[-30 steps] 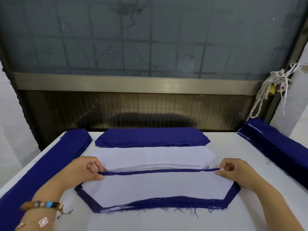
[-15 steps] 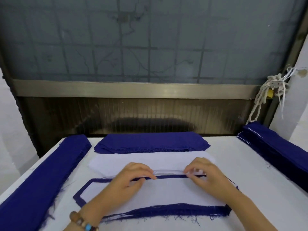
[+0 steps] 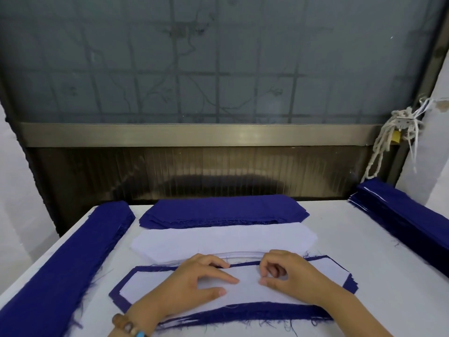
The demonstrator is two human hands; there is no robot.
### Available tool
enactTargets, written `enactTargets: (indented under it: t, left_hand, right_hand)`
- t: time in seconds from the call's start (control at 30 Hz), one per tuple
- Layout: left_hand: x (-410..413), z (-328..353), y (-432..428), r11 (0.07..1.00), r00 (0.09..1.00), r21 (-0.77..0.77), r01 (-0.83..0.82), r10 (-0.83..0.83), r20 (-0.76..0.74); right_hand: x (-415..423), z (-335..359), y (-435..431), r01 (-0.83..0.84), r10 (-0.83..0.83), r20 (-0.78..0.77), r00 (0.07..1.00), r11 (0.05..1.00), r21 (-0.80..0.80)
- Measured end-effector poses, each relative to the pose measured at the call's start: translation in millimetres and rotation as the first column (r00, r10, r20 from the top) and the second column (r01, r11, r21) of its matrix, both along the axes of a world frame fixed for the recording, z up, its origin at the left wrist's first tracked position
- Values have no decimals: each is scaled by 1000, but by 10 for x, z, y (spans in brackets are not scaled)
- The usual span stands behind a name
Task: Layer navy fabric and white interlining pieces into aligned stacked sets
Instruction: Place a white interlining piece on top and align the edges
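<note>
Both hands have slid from the ends to the middle of the white hexagonal interlining piece (image 3: 150,285) lying on the nearest frayed navy fabric piece (image 3: 243,310), left hand (image 3: 192,283) pressing flat-fingered, right hand (image 3: 298,276) curled (pinching or merely pressing, I cannot tell), so alignment seems nearly done.

Navy fabric stack (image 3: 224,210), plain white interlining stack (image 3: 223,240), white interlining piece (image 3: 150,287) bordered navy, white table (image 3: 340,229), brown and turquoise bead bracelet (image 3: 128,327), grey gridded window pane (image 3: 218,59), off-white cord (image 3: 386,142).
</note>
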State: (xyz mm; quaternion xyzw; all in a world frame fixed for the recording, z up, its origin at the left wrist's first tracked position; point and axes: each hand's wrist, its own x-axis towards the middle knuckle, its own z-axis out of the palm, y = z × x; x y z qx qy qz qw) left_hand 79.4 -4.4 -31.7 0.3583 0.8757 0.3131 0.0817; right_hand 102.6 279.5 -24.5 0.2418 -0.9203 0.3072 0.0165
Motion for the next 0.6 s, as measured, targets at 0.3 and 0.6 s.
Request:
enactTargets:
  t: [0.3, 0.6]
  left_hand:
    - [-128, 275, 155, 997, 1000, -78, 27, -27, 1]
    - [-874, 246, 328, 879, 813, 29, -476, 453, -366]
  right_hand:
    - [-181, 89, -115, 15, -4, -56, 998, 979, 204]
    - [-900, 119, -332, 383, -337, -300, 893, 917, 111]
